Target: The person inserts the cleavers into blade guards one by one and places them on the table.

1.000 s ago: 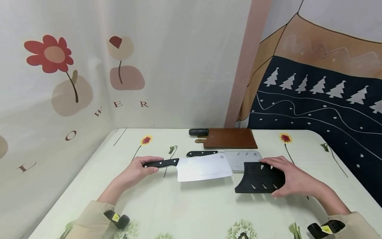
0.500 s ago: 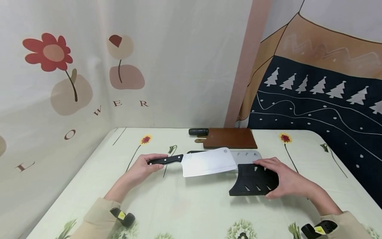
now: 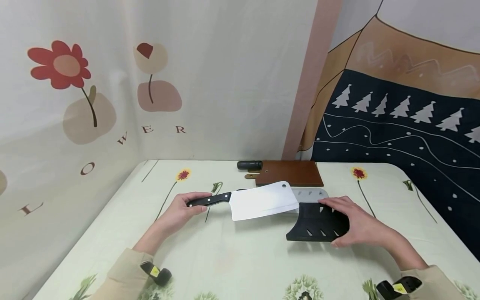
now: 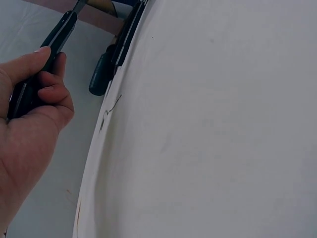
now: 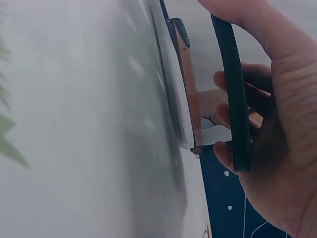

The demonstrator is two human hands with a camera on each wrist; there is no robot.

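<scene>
In the head view my left hand (image 3: 181, 213) grips the black riveted handle of a cleaver (image 3: 262, 202), whose broad bright blade points right, raised over the table. The left wrist view shows the thumb and curled fingers round that handle (image 4: 62, 32). My right hand (image 3: 361, 225) holds a black slotted blade sheath (image 3: 318, 223) by its right end, thumb below and fingers along the top edge. Its curved open end faces the cleaver, and the blade's tip corner lies right at the sheath's upper left corner. In the right wrist view the sheath (image 5: 235, 94) appears edge-on, held clear of the table.
Behind the cleaver lies a second knife in a grey slotted sheath (image 3: 309, 193), partly hidden. Farther back is a brown sheath (image 3: 290, 173) with a black handle (image 3: 249, 165) beside it. A flower-print cloth covers the table (image 3: 225, 262); curtains (image 3: 225, 83) stand behind.
The cleaver has moved right and slightly up, its blade tilting upward. The black sheath has shifted left, so the gap between them has narrowed. Both hands keep their grip.
</scene>
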